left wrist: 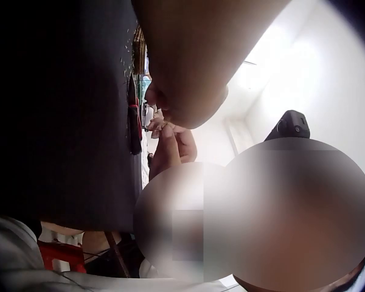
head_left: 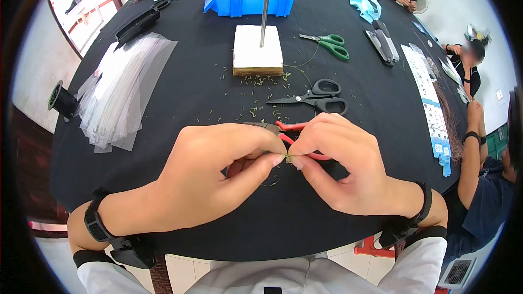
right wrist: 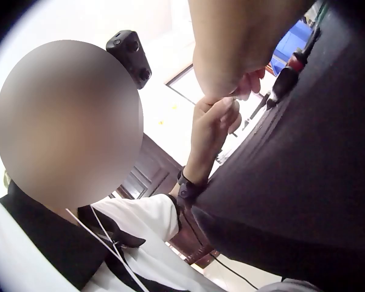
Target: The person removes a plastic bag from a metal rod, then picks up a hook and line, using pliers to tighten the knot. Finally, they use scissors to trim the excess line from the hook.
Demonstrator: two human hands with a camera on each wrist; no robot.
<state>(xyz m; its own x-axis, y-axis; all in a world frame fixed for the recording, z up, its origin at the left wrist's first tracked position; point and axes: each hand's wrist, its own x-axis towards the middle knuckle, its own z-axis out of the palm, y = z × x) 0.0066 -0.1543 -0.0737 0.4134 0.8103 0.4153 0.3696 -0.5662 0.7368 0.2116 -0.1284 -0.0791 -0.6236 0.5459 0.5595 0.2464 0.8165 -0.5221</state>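
Over the near part of the black-covered table, my left hand (head_left: pixel 212 166) and right hand (head_left: pixel 343 166) meet at the fingertips. Thumb and forefinger of each pinch a tiny greenish strand (head_left: pixel 287 157), mostly hidden by the fingertips; its exact kind I cannot tell. A thin curved wire-like piece (head_left: pixel 272 181) shows just below them. Behind the hands lie red-handled pliers (head_left: pixel 293 126), partly covered by the right hand. Black-handled scissors (head_left: pixel 315 98) lie just beyond, blades pointing left. In the right wrist view the left hand (right wrist: pixel 213 125) appears with its fingertips close to the right hand's.
Green clippings (head_left: pixel 253 112) are scattered before a white-topped block (head_left: pixel 248 43) bearing an upright metal rod (head_left: pixel 266 11). Green-handled scissors (head_left: pixel 333 45), a stapler (head_left: pixel 384 43) and printed cards (head_left: pixel 427 103) lie right; clear sleeves (head_left: pixel 122 92) and a black spool (head_left: pixel 64 100) left. A blue bin (head_left: pixel 256 2) stands behind.
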